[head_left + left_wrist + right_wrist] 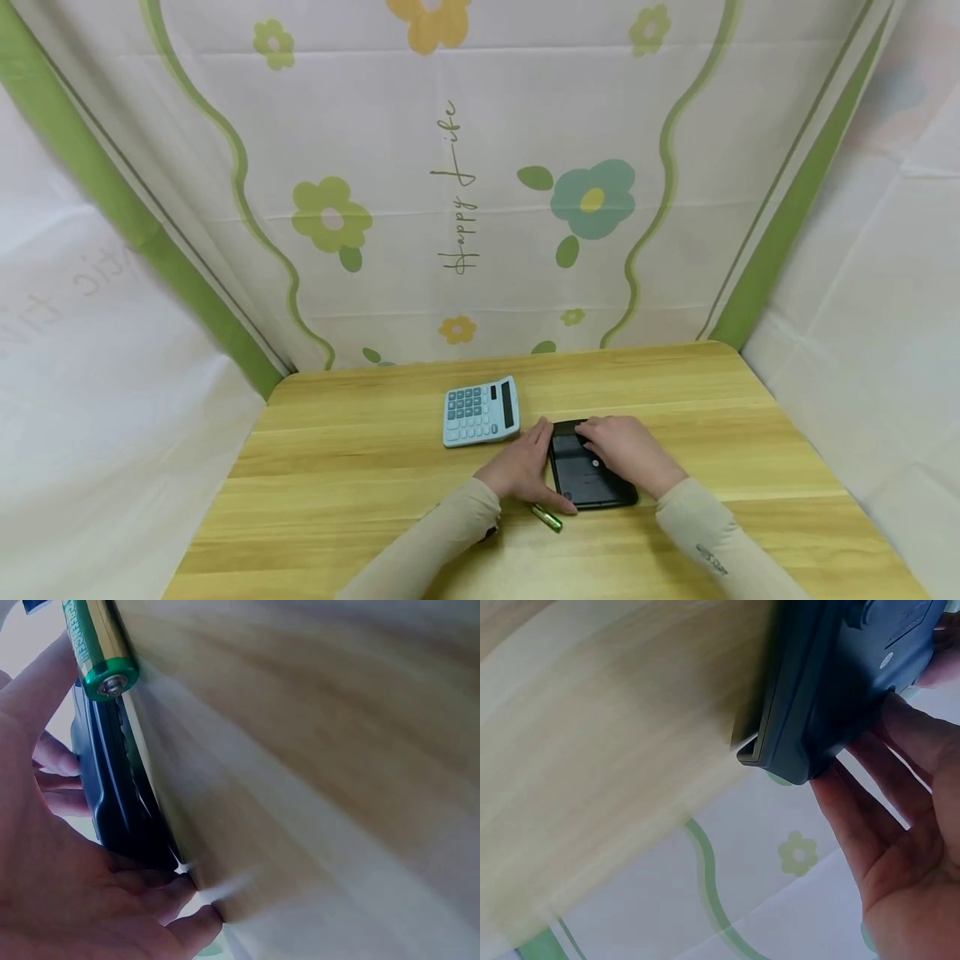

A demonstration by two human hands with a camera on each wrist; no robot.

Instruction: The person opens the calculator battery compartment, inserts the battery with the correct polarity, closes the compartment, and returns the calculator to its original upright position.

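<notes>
- wooden table: under the blue calculator and the rest
- left hand: thumb and fingers spread apart, gripping the black gadget along its calculator-facing edge
- right hand: fingertips on the gadget's upper surface, can't tell if they're pinching anything
- black gadget: right of the calculator, nearer the wearer. probably light, stiff, kinda slick plastic, so I'd hold the side edges
- green battery: wearer's side of the calculator, probably rolls easily

The head view is bright; the dimmer wrist views blur the tabletop.
</notes>
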